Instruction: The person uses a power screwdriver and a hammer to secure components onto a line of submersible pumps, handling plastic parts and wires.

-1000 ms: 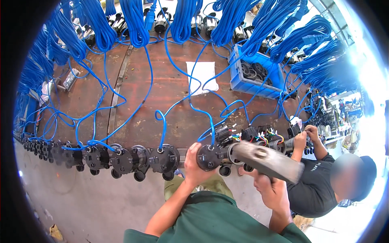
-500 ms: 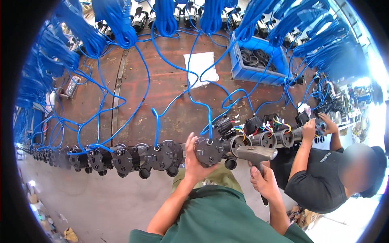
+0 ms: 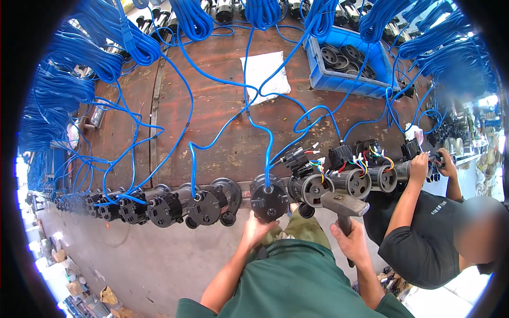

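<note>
A hammer is gripped by its dark handle in my right hand, its metal head resting level with the front row of cylinders. My left hand is at the underside of a black round motor cap, its fingers curled and partly hidden. A small dark piece shows just below that hand; I cannot make out what it is. A blue cable enters the top of the cap. Immediately right stands an open cylinder with coloured wires and a black cap lying loose behind it.
More capped motors line the table's front edge to the left. A blue crate of black round parts and a white packet sit on the brown table. Coiled blue cables hang behind. At right, a co-worker handles another cylinder.
My left hand has slid down from the cap's left side to its underside. The hammer, in my right hand, has shifted slightly right. The whole view has moved a little.
</note>
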`<action>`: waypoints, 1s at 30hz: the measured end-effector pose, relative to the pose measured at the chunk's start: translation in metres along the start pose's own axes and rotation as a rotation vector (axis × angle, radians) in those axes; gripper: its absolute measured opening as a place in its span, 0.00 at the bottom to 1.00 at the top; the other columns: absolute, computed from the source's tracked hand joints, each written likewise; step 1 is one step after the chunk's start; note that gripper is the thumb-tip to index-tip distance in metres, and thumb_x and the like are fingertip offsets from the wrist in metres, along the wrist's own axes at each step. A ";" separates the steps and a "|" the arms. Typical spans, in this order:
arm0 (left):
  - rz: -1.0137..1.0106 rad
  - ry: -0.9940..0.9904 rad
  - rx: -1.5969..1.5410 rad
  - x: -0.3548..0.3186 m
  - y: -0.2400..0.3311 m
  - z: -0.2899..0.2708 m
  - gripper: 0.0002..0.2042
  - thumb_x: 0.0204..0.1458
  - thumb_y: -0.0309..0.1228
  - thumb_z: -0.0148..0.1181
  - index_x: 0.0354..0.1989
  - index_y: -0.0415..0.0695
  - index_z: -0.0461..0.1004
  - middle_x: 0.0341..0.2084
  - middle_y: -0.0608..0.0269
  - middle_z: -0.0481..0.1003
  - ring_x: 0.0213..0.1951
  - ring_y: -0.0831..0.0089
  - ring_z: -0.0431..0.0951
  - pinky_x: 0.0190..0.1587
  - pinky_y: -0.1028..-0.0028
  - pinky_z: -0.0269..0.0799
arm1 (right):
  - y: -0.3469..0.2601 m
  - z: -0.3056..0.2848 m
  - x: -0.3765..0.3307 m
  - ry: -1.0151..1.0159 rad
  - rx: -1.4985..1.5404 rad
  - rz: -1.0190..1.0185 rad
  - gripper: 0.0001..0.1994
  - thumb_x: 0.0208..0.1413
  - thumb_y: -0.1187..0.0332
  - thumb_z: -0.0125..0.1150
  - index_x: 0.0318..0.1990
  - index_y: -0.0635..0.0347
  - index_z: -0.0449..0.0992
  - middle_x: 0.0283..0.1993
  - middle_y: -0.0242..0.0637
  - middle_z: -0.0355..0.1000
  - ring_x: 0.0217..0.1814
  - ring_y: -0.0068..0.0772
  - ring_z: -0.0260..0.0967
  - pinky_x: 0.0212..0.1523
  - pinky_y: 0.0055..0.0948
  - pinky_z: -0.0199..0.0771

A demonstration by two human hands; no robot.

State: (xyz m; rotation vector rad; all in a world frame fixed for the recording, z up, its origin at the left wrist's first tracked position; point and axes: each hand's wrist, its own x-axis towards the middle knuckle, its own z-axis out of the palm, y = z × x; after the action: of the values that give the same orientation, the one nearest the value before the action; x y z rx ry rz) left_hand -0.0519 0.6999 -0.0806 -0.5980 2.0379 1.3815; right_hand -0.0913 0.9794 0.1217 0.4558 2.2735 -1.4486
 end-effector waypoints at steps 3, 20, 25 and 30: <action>0.027 -0.113 -0.095 0.021 -0.013 0.020 0.29 0.45 0.41 0.78 0.54 0.40 0.77 0.45 0.53 0.82 0.46 0.59 0.82 0.52 0.60 0.78 | -0.003 0.004 0.005 -0.025 -0.026 -0.006 0.18 0.61 0.61 0.75 0.30 0.65 0.73 0.21 0.23 0.62 0.24 0.16 0.53 0.24 0.27 0.54; 0.209 0.347 0.622 -0.016 0.014 0.013 0.09 0.53 0.36 0.66 0.35 0.43 0.81 0.23 0.52 0.80 0.29 0.46 0.84 0.33 0.51 0.79 | 0.005 0.015 0.006 -0.080 -0.046 0.027 0.15 0.60 0.65 0.74 0.30 0.64 0.74 0.20 0.23 0.62 0.24 0.15 0.53 0.24 0.27 0.55; 0.186 0.471 0.685 0.013 -0.010 0.047 0.09 0.53 0.37 0.66 0.36 0.45 0.81 0.27 0.53 0.81 0.29 0.49 0.85 0.32 0.51 0.80 | -0.003 0.014 0.006 -0.131 -0.083 0.026 0.14 0.61 0.67 0.73 0.30 0.62 0.72 0.22 0.20 0.61 0.25 0.14 0.52 0.24 0.26 0.52; 0.116 0.578 0.612 0.019 0.010 0.057 0.10 0.52 0.35 0.67 0.41 0.46 0.80 0.34 0.54 0.81 0.32 0.51 0.85 0.32 0.52 0.81 | -0.014 0.011 0.011 -0.169 -0.176 -0.028 0.16 0.60 0.64 0.74 0.30 0.64 0.74 0.19 0.27 0.63 0.22 0.18 0.54 0.23 0.29 0.56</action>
State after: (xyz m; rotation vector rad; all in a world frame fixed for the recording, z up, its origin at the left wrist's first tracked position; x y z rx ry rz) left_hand -0.0594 0.7558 -0.1029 -0.6502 2.8172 0.5926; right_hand -0.1058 0.9637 0.1230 0.2393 2.2537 -1.2355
